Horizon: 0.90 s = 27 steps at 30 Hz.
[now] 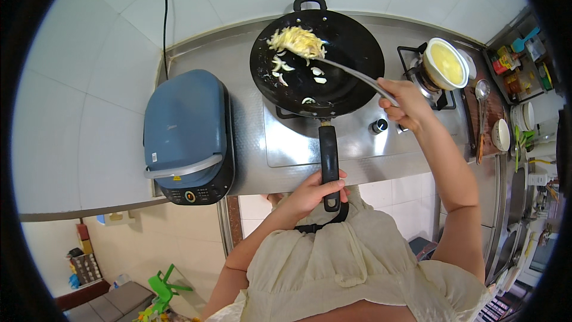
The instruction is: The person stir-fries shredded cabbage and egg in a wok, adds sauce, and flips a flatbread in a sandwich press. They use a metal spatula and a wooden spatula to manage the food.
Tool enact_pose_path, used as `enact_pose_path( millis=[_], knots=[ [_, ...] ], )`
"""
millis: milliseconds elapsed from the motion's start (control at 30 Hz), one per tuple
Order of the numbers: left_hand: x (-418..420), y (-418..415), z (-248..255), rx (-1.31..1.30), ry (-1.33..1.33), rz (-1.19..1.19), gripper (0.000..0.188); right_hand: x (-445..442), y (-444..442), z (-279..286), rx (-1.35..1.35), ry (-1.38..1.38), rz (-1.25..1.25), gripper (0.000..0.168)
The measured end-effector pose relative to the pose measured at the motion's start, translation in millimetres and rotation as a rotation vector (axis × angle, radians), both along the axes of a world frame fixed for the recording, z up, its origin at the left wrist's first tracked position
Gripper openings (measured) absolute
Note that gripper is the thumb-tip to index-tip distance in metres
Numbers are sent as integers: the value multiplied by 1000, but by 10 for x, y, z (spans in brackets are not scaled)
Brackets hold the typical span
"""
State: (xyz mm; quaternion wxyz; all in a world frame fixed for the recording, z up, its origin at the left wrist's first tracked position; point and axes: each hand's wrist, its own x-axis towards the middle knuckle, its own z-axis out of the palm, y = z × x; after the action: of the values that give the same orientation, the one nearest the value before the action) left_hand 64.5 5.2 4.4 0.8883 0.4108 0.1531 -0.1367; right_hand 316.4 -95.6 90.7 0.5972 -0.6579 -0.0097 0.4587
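My left hand [321, 191] grips the long black handle [329, 152] of a wok [353, 71] on the stove. My right hand [404, 103] holds the metal handle of a spatula [353, 73], which reaches leftward into the wok. Its blade is hidden under or behind a heap of pale yellow shredded food [297, 41] on the wok's far left side. Loose white slices, perhaps onion or garlic [280, 63], lie scattered on the wok's black surface below the heap.
A blue electric cooker [185, 125] stands on the steel counter at left. To the right, a white pot of yellow food [444, 65] sits on another burner. Beyond it are a metal ladle [482, 90], a white bowl [501, 135] and a rack of packets [505, 60]. Stove knobs [379, 126] face me.
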Motion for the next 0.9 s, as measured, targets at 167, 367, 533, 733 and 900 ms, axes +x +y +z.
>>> enact_pose_path(
  millis=[167,367,533,733,900],
  knots=[
    [-16,10,11,-11,12,15,31,-9,-413,120,360,520,-137,35],
    [-3,18,14,-7,7,-12,31,-65,-399,144,294,228,-214,25],
    [-1,15,13,-11,7,-9,31,-12,-203,72,142,210,-139,21],
    [-33,3,-22,-17,-9,16,30,-98,-261,211,126,141,-2,16],
    [-21,-11,-49,-3,-13,21,27,-99,122,168,30,-198,11,21]
  ],
)
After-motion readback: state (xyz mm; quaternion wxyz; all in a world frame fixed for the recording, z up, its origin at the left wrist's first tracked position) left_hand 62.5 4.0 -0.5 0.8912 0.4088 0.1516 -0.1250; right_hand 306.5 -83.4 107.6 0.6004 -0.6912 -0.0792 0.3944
